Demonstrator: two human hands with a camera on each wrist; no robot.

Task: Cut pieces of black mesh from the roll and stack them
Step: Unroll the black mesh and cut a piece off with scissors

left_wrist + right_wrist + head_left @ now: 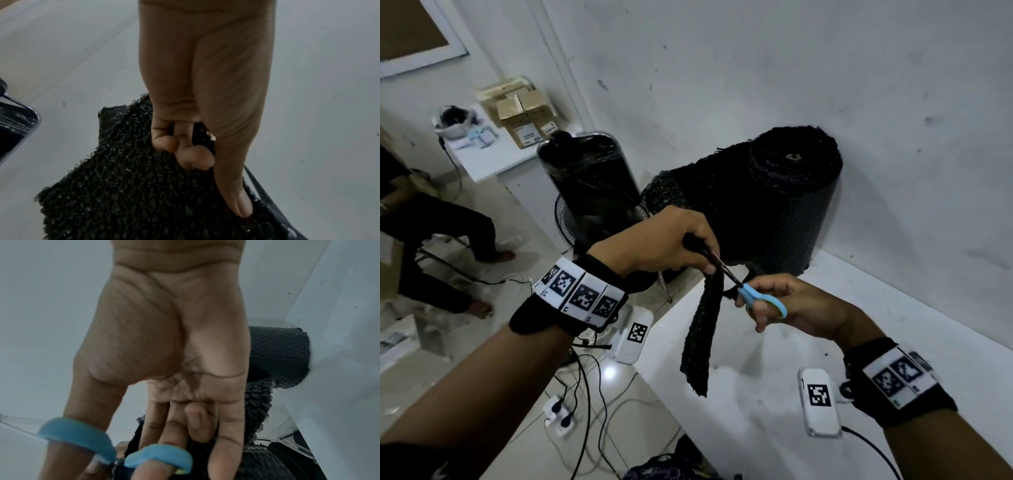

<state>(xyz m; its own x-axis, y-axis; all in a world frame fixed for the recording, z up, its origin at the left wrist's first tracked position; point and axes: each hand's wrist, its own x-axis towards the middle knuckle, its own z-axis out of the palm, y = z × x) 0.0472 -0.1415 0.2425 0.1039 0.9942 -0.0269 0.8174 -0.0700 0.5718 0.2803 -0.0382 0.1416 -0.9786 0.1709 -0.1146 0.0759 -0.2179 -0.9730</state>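
**Both hands raised, both closed in a grip**

The left hand (664,240) is held knuckles-up, forearm reaching in from the lower left — its fingers (166,144) are curled and its thumb pressed flat in a pinch. The right hand (791,305) is held lower and to the right, thumb and fingers (152,467) threaded through two loops — both wrists are banded.

mesh roll (767,202): 1 | mesh strip (703,329): 1 | scissors (756,296): 1 | hands: 2 | cardboard boxes (525,113): about 3

white table (791,349), mesh roll (767,202) standing, apparently on it
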